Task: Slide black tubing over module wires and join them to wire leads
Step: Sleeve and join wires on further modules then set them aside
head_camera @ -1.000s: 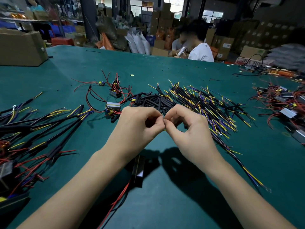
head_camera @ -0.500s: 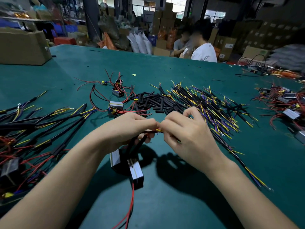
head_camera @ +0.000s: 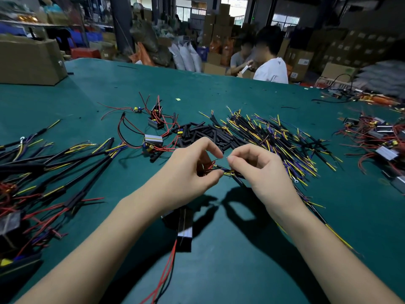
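Wires (head_camera: pixel 271 137) litter green table (head_camera: pixel 219 95) amid stacked boxes (head_camera: pixel 219 20).

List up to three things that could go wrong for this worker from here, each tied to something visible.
1. The left hand and right hand pinch thin wire ends in the air; a slip could undo the join.
2. The module dangles under the left wrist on its wires, so its weight may tug the joint.
3. The lead pile lies close behind the hands; loose leads could snag.
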### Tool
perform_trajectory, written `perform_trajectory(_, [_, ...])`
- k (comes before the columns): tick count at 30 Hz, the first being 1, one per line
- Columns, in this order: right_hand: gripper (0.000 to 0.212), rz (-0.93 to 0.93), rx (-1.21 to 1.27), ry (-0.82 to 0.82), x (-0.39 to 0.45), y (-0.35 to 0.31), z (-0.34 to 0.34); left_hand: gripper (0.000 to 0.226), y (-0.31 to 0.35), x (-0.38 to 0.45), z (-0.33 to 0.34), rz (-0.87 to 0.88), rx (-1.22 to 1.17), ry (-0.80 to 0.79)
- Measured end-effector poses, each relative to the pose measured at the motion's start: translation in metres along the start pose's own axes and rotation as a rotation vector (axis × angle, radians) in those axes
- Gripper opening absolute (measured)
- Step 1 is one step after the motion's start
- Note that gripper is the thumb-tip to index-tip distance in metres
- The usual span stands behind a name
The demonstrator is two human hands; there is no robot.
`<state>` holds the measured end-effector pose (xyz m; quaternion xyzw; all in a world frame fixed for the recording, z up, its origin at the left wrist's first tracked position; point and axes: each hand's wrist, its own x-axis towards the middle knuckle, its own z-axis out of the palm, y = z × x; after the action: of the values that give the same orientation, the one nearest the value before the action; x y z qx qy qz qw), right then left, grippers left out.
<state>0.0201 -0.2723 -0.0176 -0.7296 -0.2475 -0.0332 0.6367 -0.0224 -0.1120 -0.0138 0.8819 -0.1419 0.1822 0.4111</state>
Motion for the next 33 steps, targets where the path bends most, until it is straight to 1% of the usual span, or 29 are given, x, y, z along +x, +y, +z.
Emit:
perform_trajectory(2, [0.018, 0.009, 0.010, -0.016, 0.000, 0.000, 0.000, 0.018, 0.001, 0.001, 0.001, -0.004, -0.024, 0.008])
perform_trajectory(4, [0.019, 0.015, 0.012, -0.020, 0.000, 0.001, 0.001, 0.017, 0.002, 0.002, 0.000, -0.099, -0.143, -0.004])
perform_trajectory(6, [0.018, 0.019, 0.030, -0.024, -0.001, 0.001, 0.001, 0.011, 0.001, 0.004, -0.004, -0.214, -0.289, -0.016])
perform_trajectory(9, [0.015, 0.003, 0.032, -0.066, -0.001, 0.000, 0.000, 0.010, 0.000, 0.005, -0.010, -0.280, -0.352, -0.039])
perform_trajectory(11, [0.015, -0.007, 0.023, -0.094, -0.001, 0.000, 0.001, 0.008, 0.001, 0.004, -0.012, -0.295, -0.367, -0.061])
perform_trajectory(14, [0.014, -0.027, 0.035, -0.085, -0.002, 0.000, 0.001, 0.009, 0.002, 0.004, -0.014, -0.292, -0.337, -0.072])
perform_trajectory(19, [0.013, -0.033, 0.049, -0.102, -0.003, 0.000, 0.003, 0.012, 0.002, 0.004, -0.017, -0.304, -0.338, -0.025])
perform_trajectory(22, [0.013, -0.022, 0.047, -0.103, -0.004, 0.000, 0.005, 0.012, 0.004, 0.003, -0.017, -0.314, -0.367, -0.042])
perform_trajectory(29, [0.012, -0.007, 0.053, -0.025, -0.007, 0.001, 0.011, 0.011, 0.004, 0.003, -0.019, -0.323, -0.406, -0.061])
perform_trajectory(33, [0.013, -0.057, 0.016, 0.008, -0.008, 0.001, 0.014, 0.014, 0.006, 0.003, -0.018, -0.324, -0.386, -0.038])
